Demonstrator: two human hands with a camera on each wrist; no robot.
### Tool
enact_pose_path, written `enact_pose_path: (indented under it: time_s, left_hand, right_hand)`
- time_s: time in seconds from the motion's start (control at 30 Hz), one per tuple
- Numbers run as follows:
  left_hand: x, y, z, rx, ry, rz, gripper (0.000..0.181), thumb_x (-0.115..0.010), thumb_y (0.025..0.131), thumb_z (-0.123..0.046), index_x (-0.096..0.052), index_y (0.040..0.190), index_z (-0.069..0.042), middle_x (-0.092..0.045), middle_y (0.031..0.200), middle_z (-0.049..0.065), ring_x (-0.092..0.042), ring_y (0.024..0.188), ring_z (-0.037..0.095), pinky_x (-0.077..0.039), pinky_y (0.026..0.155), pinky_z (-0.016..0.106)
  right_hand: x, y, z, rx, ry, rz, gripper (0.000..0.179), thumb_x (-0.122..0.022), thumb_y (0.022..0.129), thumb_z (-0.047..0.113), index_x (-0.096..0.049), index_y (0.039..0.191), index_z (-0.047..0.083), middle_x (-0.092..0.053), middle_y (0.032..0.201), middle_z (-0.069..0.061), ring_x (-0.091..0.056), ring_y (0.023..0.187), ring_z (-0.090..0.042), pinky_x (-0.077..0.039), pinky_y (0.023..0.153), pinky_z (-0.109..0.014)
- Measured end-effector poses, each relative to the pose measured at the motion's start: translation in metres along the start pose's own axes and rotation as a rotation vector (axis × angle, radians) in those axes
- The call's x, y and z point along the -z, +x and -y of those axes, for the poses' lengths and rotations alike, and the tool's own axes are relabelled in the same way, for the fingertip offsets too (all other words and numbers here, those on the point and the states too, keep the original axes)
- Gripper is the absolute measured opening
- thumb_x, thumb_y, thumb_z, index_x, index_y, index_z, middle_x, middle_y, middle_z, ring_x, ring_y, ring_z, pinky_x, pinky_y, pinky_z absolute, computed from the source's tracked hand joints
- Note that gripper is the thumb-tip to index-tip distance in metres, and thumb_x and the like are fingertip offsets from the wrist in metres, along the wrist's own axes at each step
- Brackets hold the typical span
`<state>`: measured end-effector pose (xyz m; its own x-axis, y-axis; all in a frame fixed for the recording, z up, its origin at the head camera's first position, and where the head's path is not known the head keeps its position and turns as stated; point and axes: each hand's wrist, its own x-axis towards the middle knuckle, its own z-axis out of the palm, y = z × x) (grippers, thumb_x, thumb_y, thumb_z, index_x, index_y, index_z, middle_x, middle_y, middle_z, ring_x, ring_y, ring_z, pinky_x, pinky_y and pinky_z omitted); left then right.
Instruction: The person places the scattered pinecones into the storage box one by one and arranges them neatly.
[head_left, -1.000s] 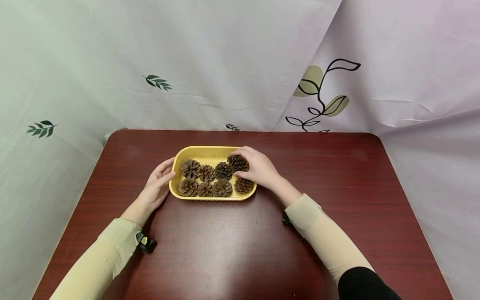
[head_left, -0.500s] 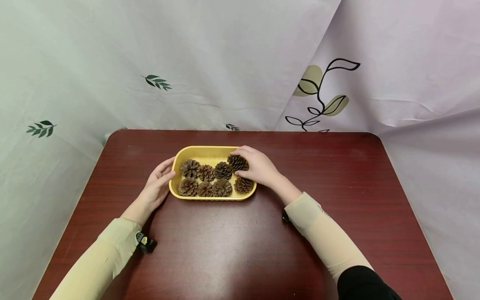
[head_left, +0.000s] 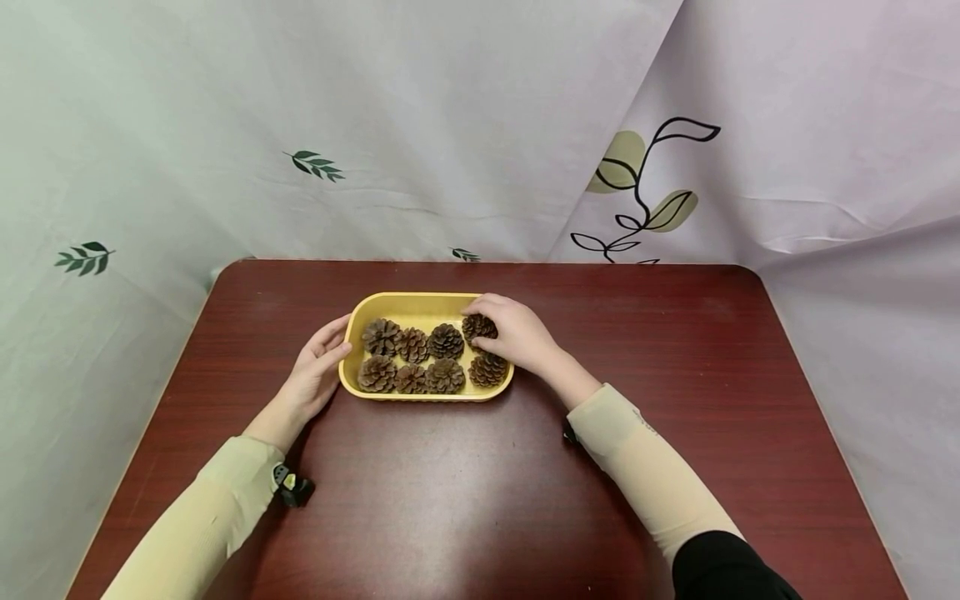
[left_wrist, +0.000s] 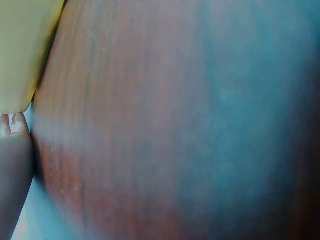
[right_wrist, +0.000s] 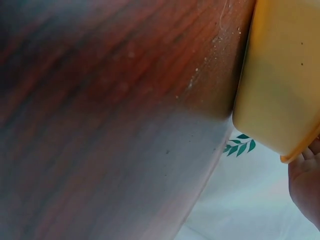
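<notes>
A yellow tray (head_left: pixel 420 398) with rounded corners holds several brown pine cones in two rows. At its left end my left hand (head_left: pixel 313 371) grips the tray, thumb at the rim and fingers along the outer wall. Over the back right corner, my right hand (head_left: pixel 517 335) holds a pine cone (head_left: pixel 478 327) between thumb and fingers, low inside the tray. Just in front of that cone lies another pine cone (head_left: pixel 487 370). In the left wrist view the left hand (left_wrist: pixel 14 155) meets the tray's end; the right wrist view shows part of the right hand (right_wrist: pixel 306 182) by the rim.
The tray stands on a dark red wooden table (head_left: pixel 420 492), near its back edge. A pale curtain (head_left: pixel 450 125) with leaf prints hangs behind the table and along its sides. Small camera units sit at both wrists.
The pine cone in my right hand has shifted slightly right and down, leaving a wider gap to the cone on its left. My left hand and the tray have hardly moved.
</notes>
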<state>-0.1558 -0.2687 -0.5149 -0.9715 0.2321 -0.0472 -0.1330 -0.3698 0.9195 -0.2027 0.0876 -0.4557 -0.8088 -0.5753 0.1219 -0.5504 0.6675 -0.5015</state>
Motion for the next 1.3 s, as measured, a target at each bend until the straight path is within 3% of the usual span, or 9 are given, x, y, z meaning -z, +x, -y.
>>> enact_pose_path:
  time_s: [0.57, 1.3]
  left_hand:
    - [-0.003, -0.001, -0.001, 0.005, 0.006, -0.011, 0.045, -0.044, 0.109, 0.004, -0.061, 0.139, -0.024, -0.069, 0.137, -0.012, -0.066, 0.123, 0.002, -0.056, 0.101, 0.019]
    - [-0.001, -0.001, -0.001, 0.000, 0.007, 0.017, 0.045, -0.044, 0.110, 0.004, -0.061, 0.139, -0.025, -0.068, 0.138, -0.012, -0.065, 0.124, 0.002, -0.056, 0.101, 0.019]
  right_hand:
    - [0.004, -0.003, -0.004, 0.051, 0.043, -0.015, 0.044, -0.080, 0.094, 0.011, -0.068, 0.136, 0.005, -0.068, 0.141, -0.013, -0.062, 0.136, -0.028, -0.047, 0.120, -0.044]
    - [0.021, -0.025, -0.018, -0.006, 0.193, -0.186, 0.045, -0.083, 0.091, 0.010, -0.070, 0.133, 0.003, -0.071, 0.133, -0.013, -0.066, 0.128, -0.030, -0.050, 0.115, -0.046]
